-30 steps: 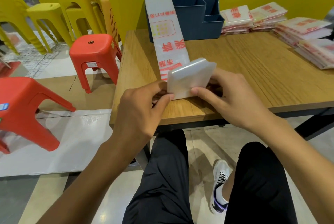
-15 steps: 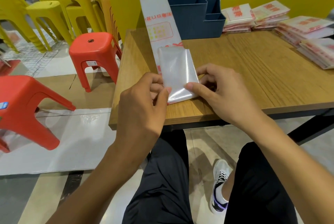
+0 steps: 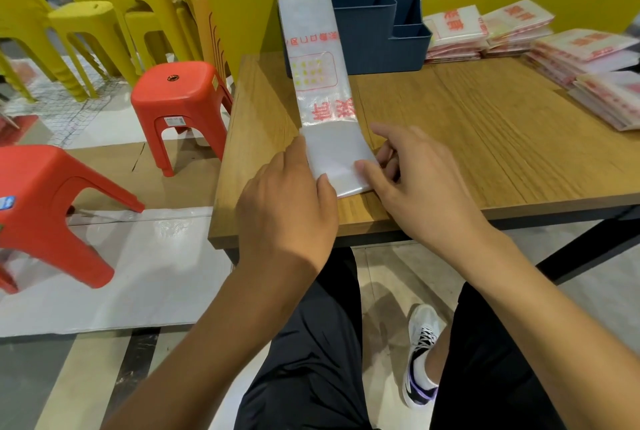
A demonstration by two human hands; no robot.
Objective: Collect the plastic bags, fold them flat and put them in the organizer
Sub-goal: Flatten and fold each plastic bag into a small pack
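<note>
A long, narrow clear plastic bag [image 3: 317,76] with red print lies in a strip on the wooden table [image 3: 485,138]; its far end leans against the dark blue organizer [image 3: 377,31]. Its near end is folded over onto itself into a flat flap [image 3: 337,155]. My left hand [image 3: 287,201] presses the flap's left edge with thumb and fingers. From the right, my right hand [image 3: 412,180] holds the flap's near corner down with its thumb, while its fingers spread beside the bag.
Stacks of folded printed bags [image 3: 457,34] [image 3: 585,51] sit at the back right of the table. A red stool [image 3: 180,100] stands left of the table, another red stool [image 3: 41,211] is nearer, and yellow stools [image 3: 86,27] are stacked behind. A yellow wall panel backs the organizer.
The bag's near end, lifted between both hands a second ago, has been laid down forward over the strip. Both hands now press it flat on the table.
</note>
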